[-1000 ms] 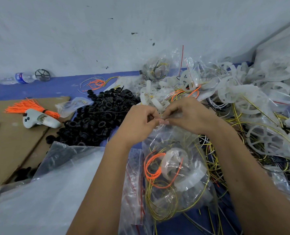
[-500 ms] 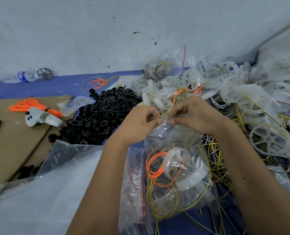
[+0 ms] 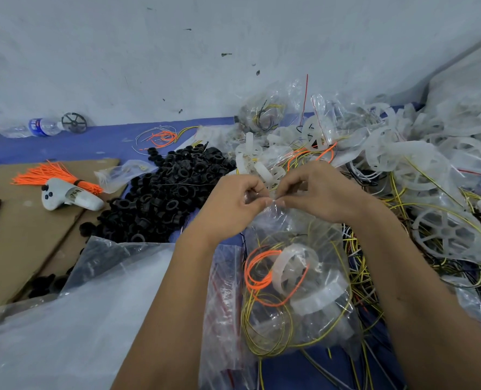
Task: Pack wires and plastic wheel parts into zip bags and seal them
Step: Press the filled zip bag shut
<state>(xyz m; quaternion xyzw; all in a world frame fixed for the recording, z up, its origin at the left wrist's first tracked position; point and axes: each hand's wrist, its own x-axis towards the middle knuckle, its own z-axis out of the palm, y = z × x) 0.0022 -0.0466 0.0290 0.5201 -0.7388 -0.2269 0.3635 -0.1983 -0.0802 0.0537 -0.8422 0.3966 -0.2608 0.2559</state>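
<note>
Zip bag (image 3: 295,280), limp and slippery, I judge: my left hand (image 3: 230,204) and right hand (image 3: 318,192), fingertips together, pinch its top seam, the correct hold.

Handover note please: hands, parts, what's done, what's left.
Left hand and right hand both pinch the top edge of the zip bag.
Inside it: orange wire, yellow wires, a white plastic wheel.
Done: this bag is filled. Whether the zip is fully shut cannot be told.
Left: finish the seal; loose wheels and wires on the right await bags.
</note>
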